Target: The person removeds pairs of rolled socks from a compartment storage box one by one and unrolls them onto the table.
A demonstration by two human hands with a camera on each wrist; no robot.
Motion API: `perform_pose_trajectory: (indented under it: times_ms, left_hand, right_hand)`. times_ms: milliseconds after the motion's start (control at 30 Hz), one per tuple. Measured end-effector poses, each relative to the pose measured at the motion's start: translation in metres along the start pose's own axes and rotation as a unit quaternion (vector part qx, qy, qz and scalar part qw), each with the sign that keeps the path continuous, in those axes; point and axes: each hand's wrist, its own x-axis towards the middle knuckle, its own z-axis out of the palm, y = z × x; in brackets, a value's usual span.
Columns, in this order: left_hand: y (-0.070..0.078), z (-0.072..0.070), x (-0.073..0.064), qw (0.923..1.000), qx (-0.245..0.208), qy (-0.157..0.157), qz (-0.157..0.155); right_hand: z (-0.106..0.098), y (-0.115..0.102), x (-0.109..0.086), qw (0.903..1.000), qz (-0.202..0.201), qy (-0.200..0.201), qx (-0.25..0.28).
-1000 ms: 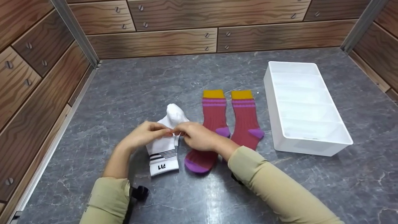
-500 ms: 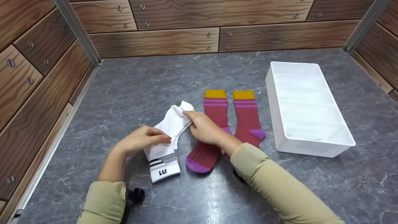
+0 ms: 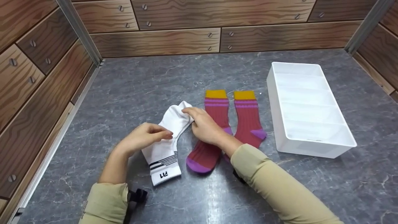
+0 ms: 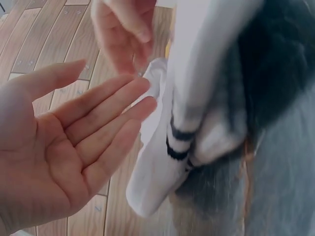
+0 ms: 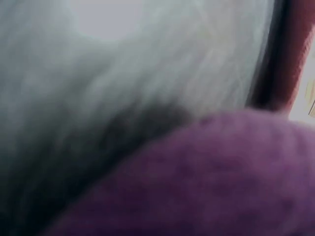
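A white sock (image 3: pixel 169 132) with black stripes and dark lettering on its cuff lies flat, cuff toward me; a second white layer edges its right side. My left hand (image 3: pixel 144 137) is over its left side; the left wrist view shows that palm (image 4: pixel 49 167) with straight, slightly spread fingers, holding nothing. My right hand (image 3: pixel 203 126) touches the sock's toe end with relaxed fingers. Beneath that forearm lies one maroon sock (image 3: pixel 203 154); a matching sock (image 3: pixel 247 116) is to its right, its lower part hidden. A purple sock part (image 5: pixel 206 182) fills the right wrist view, blurred.
A white box (image 3: pixel 311 149) with several compartments stands to the right of the socks on the grey marbled tabletop (image 3: pixel 149 77). Wood-patterned walls (image 3: pixel 174 43) enclose the back and sides.
My right hand has moved away from the left fingers to the toe end, and the white sock, bunched there before, now lies straighter. The left hand has shifted only slightly; the maroon socks stay put.
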Motion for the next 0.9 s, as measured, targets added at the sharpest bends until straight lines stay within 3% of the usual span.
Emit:
perform_pose_trajectory:
  times_ms: [67, 200, 367, 533, 900]
  left_hand:
    - [0.002, 0.002, 0.001, 1.0, 0.005, -0.004, 0.007]
    - [0.001, 0.006, 0.0, 0.9989, 0.022, -0.036, 0.021]
    - [-0.003, 0.008, -0.002, 0.9977, 0.026, -0.061, 0.013]
    - [-0.007, 0.006, -0.003, 0.9974, 0.0, -0.072, 0.005]
    - [-0.011, 0.006, -0.005, 0.9976, -0.044, -0.053, 0.0]
  right_hand:
    - [0.001, -0.003, 0.0, 0.9997, -0.019, -0.016, -0.002]
    - [0.001, -0.007, 0.001, 0.995, -0.028, -0.089, -0.036]
    - [-0.001, -0.004, 0.001, 0.9889, 0.02, -0.134, -0.062]
    - [-0.004, 0.003, 0.002, 0.9881, 0.042, -0.141, -0.043]
    - [-0.008, 0.003, 0.004, 0.9935, -0.001, -0.093, -0.067]
